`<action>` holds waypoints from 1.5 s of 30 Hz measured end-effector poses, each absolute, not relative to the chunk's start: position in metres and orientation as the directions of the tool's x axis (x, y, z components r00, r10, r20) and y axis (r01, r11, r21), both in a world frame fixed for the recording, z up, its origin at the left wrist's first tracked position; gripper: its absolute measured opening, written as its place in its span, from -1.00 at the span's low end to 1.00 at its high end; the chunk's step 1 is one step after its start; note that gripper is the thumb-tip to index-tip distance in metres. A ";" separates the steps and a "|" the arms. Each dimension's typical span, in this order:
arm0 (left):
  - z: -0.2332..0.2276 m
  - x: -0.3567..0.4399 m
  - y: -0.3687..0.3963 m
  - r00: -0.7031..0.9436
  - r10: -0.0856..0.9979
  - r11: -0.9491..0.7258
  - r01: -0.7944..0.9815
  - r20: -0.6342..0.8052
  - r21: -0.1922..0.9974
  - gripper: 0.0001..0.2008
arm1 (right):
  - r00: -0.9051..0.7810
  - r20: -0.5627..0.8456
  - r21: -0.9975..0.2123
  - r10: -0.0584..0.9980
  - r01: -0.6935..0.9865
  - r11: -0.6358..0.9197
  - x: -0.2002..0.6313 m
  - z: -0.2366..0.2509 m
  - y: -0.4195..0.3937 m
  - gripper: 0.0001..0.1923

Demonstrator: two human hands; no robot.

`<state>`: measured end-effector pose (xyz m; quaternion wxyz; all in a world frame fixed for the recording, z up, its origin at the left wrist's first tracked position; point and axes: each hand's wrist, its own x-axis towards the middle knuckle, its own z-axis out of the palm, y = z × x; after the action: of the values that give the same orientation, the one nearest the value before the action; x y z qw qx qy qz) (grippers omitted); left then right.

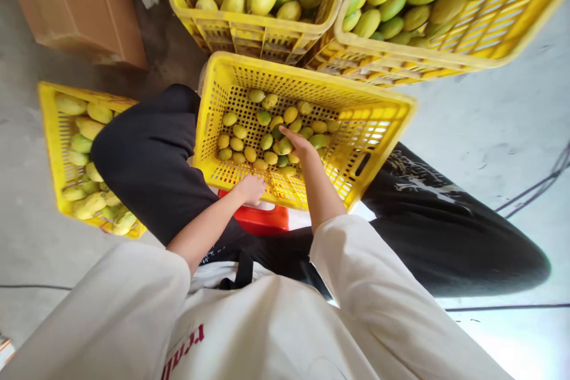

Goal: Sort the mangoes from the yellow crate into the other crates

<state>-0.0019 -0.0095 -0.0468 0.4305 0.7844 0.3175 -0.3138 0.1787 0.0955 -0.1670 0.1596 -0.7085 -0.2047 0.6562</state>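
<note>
A yellow slatted crate [392, 108] sits between my knees with several small yellow-green mangoes [267, 141] on its floor. My right hand [301, 147] reaches down into it, fingers spread over the fruit near the middle; whether it grips one I cannot tell. My left hand [250, 189] rests curled on the crate's near rim, holding the edge.
Another yellow crate [50, 130] of mangoes stands on the floor at my left. Two full yellow crates [262, 35] [445, 50] of larger mangoes are stacked ahead. A cardboard box [75, 3] is at the far left, a red stool [262, 219] under me, cables [534, 187] on the right floor.
</note>
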 end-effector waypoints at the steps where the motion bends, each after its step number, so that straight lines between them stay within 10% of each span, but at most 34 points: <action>1: -0.047 -0.002 -0.009 0.599 0.229 -0.436 0.768 -0.767 0.469 -0.53 | -0.017 -0.878 -0.477 0.479 -0.055 -0.877 0.177 -0.158 0.091 -0.70; 11: -0.026 -0.003 0.019 0.477 0.222 -0.354 0.852 -0.850 0.386 -0.42 | -0.357 -0.441 -0.679 0.824 -0.468 -0.566 0.172 -0.052 0.079 -0.14; 15: 0.005 -0.023 0.027 0.526 0.511 -0.149 0.833 -0.680 0.532 -0.34 | -0.392 -0.322 -0.769 0.862 -0.422 -0.480 0.190 -0.011 0.054 -0.07; 20: 0.037 -0.045 0.017 0.508 0.813 0.168 0.262 -0.284 0.950 -0.22 | -0.369 -0.275 -0.813 0.888 -0.403 -0.419 0.201 0.033 0.014 -0.10; 26: 0.051 -0.027 -0.005 0.425 0.889 0.237 -0.104 -0.172 0.966 -0.17 | -0.285 -0.285 -0.838 0.915 -0.389 -0.382 0.189 0.061 -0.022 -0.17; 45: 0.025 0.006 -0.022 -0.045 0.673 0.598 -0.555 -0.739 0.578 -0.85 | -0.137 -0.341 -0.859 0.930 -0.356 -0.368 0.161 0.026 -0.025 -0.38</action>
<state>0.0060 -0.0222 0.0254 0.6892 0.0515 0.5691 0.4455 0.1610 -0.0254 0.0261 0.4681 -0.4608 -0.3115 0.6867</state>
